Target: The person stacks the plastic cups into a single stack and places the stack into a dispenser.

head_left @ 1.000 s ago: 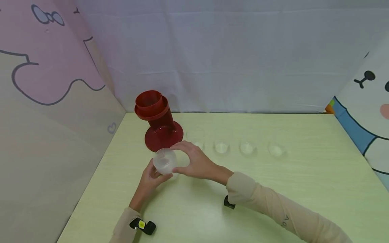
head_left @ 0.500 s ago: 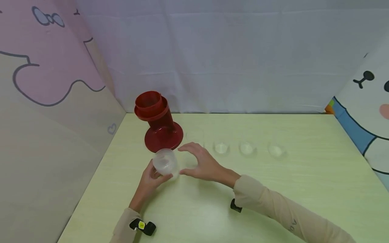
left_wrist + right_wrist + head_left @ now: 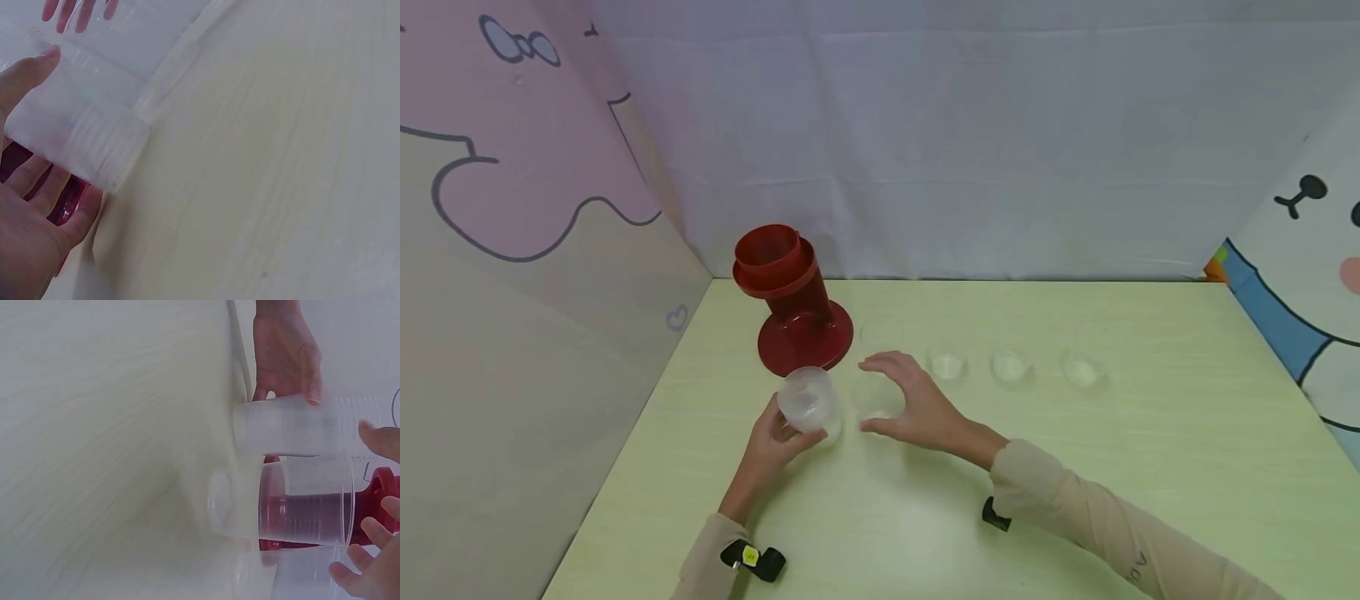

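My left hand (image 3: 772,442) grips clear plastic cups (image 3: 808,400), which look nested, tilted above the table in front of the red stand. In the right wrist view these cups (image 3: 294,428) lie across the left fingers with the thumb on their side. To the right, my right hand (image 3: 921,412) spreads its thumb and fingers on either side of a clear cup (image 3: 306,500). That cup appears upright, and the right wrist view shows gaps between it and the thumb and fingertips. Behind the right hand another clear cup (image 3: 306,575) is partly hidden.
A red stand (image 3: 805,337) with a round base and a wide tube on top stands at the back left. Several clear cups form a row, among them one in the middle (image 3: 1011,365) and a rightmost one (image 3: 1082,369). White cloth (image 3: 962,150) closes the back.
My right hand has moved right, away from the held cups, its fingers spread. A clear cup now shows between its thumb and fingers. The left hand stays put.
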Demonstrator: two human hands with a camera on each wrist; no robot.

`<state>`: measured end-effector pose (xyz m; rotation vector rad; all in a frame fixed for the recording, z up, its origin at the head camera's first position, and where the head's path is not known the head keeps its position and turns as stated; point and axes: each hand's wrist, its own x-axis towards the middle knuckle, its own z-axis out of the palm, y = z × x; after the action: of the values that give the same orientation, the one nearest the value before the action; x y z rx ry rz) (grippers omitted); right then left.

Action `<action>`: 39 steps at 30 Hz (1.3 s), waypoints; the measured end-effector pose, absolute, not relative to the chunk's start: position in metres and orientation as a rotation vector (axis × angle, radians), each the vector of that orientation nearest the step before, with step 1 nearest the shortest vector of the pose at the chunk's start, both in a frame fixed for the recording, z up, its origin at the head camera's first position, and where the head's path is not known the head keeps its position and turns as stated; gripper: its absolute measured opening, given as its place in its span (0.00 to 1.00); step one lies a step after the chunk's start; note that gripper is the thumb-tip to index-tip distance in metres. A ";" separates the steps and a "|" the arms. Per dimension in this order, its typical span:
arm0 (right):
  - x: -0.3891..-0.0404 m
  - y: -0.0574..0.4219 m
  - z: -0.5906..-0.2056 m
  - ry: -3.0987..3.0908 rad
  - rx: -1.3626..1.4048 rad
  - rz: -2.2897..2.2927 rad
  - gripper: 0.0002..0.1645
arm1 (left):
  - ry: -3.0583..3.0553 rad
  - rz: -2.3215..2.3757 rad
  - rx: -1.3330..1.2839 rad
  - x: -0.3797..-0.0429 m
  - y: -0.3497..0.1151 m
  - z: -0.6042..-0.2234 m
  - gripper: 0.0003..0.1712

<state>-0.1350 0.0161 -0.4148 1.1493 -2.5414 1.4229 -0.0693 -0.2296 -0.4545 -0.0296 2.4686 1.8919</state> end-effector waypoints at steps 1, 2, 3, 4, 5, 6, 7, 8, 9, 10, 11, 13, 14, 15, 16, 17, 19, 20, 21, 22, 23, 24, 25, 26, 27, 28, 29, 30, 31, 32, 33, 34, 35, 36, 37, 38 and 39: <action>-0.135 0.017 -0.416 -2.543 1.146 1.424 0.42 | 2.470 1.889 -0.030 -0.069 -0.229 -0.452 0.45; -0.135 0.018 -0.417 -2.544 1.146 1.424 0.42 | 2.472 1.886 -0.032 -0.068 -0.228 -0.451 0.45; -0.135 0.018 -0.418 -2.545 1.146 1.421 0.42 | 2.470 1.887 -0.034 -0.068 -0.228 -0.451 0.45; -0.135 0.019 -0.419 -2.545 1.145 1.421 0.42 | 2.470 1.888 -0.031 -0.068 -0.229 -0.452 0.45; -0.135 0.020 -0.421 -2.543 1.144 1.423 0.43 | 2.469 1.890 -0.026 -0.068 -0.229 -0.452 0.45; -0.135 0.020 -0.422 -2.537 1.145 1.426 0.43 | 2.466 1.895 -0.026 -0.069 -0.230 -0.455 0.45; -0.135 0.021 -0.423 -2.533 1.143 1.433 0.43 | 2.465 1.899 -0.029 -0.070 -0.231 -0.459 0.45; -0.135 0.021 -0.424 -2.533 1.140 1.434 0.44 | 2.465 1.901 -0.030 -0.071 -0.232 -0.463 0.45; -0.135 0.022 -0.426 -2.531 1.134 1.438 0.44 | 2.463 1.907 -0.033 -0.072 -0.234 -0.467 0.45; -0.135 0.022 -0.427 -2.533 1.126 1.443 0.45 | 2.462 1.911 -0.034 -0.074 -0.235 -0.471 0.46; -0.135 0.022 -0.429 -2.532 1.119 1.445 0.45 | 2.460 1.916 -0.036 -0.075 -0.237 -0.475 0.46; -0.135 0.023 -0.432 -2.533 1.105 1.454 0.46 | 2.458 1.928 -0.032 -0.077 -0.238 -0.481 0.46; -0.135 0.023 -0.434 -2.532 1.098 1.461 0.46 | 2.461 1.929 -0.028 -0.077 -0.239 -0.482 0.46; -0.135 0.024 -0.435 -2.530 1.092 1.475 0.46 | 2.463 1.933 -0.022 -0.077 -0.239 -0.482 0.46; -0.136 0.024 -0.436 -2.527 1.089 1.485 0.46 | 2.466 1.933 -0.017 -0.077 -0.239 -0.483 0.45; -0.136 0.024 -0.437 -2.523 1.084 1.505 0.46 | 2.469 1.936 -0.016 -0.077 -0.239 -0.483 0.45; -0.135 0.024 -0.440 -2.515 1.069 1.554 0.46 | 2.471 1.941 -0.011 -0.077 -0.239 -0.483 0.45; -0.135 0.023 -0.442 -2.508 1.059 1.579 0.46 | 2.473 1.942 -0.012 -0.077 -0.239 -0.483 0.45; -0.135 0.023 -0.443 -2.506 1.045 1.599 0.46 | 2.470 1.948 -0.009 -0.077 -0.239 -0.483 0.45; -0.135 0.022 -0.444 -2.505 1.030 1.614 0.46 | 2.470 1.950 -0.006 -0.077 -0.240 -0.483 0.44; -0.134 0.022 -0.445 -2.504 1.013 1.633 0.46 | 2.469 1.954 -0.006 -0.077 -0.240 -0.483 0.44; -0.134 0.022 -0.446 -2.508 0.998 1.646 0.46 | 2.467 1.957 -0.004 -0.076 -0.240 -0.483 0.44; -0.134 0.021 -0.446 -2.513 0.986 1.652 0.46 | 2.465 1.963 0.000 -0.076 -0.240 -0.483 0.44; -0.133 0.021 -0.447 -2.522 0.975 1.656 0.46 | 2.467 1.964 -0.005 -0.076 -0.240 -0.483 0.43; -0.133 0.021 -0.447 -2.530 0.964 1.664 0.45 | 2.465 1.971 -0.001 -0.076 -0.240 -0.483 0.43; -0.133 0.021 -0.448 -2.534 0.956 1.673 0.44 | 2.464 1.975 0.006 -0.076 -0.240 -0.483 0.43; -0.132 0.021 -0.449 -2.536 0.948 1.682 0.44 | 2.463 1.977 0.013 -0.077 -0.240 -0.484 0.43; -0.132 0.021 -0.449 -2.534 0.941 1.692 0.43 | 2.459 1.980 0.020 -0.077 -0.240 -0.484 0.43; -0.132 0.022 -0.450 -2.530 0.935 1.701 0.43 | 2.458 1.981 0.024 -0.078 -0.239 -0.484 0.43; -0.132 0.022 -0.450 -2.522 0.932 1.717 0.43 | 2.458 1.982 0.031 -0.078 -0.239 -0.484 0.44; -0.132 0.022 -0.451 -2.513 0.933 1.731 0.43 | 2.459 1.981 0.037 -0.078 -0.239 -0.484 0.44; -0.132 0.023 -0.452 -2.503 0.935 1.744 0.43 | 2.463 1.973 0.033 -0.078 -0.238 -0.484 0.44; -0.132 0.023 -0.452 -2.495 0.937 1.754 0.44 | 2.467 1.967 0.023 -0.078 -0.238 -0.484 0.44; -0.132 0.022 -0.453 -2.485 0.941 1.770 0.44 | 2.467 1.968 0.015 -0.077 -0.238 -0.484 0.44; -0.132 0.022 -0.453 -2.481 0.945 1.780 0.44 | 2.470 1.965 0.006 -0.077 -0.238 -0.484 0.44; -0.132 0.022 -0.453 -2.474 0.951 1.784 0.44 | 2.471 1.964 0.002 -0.077 -0.239 -0.484 0.44; -0.132 0.021 -0.452 -2.468 0.952 1.784 0.44 | 2.474 1.960 -0.008 -0.077 -0.239 -0.484 0.44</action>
<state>-0.1318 0.0215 -0.4523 0.9524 -2.4684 1.7835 -0.0765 -0.2388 -0.4839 -0.0075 2.4738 1.9596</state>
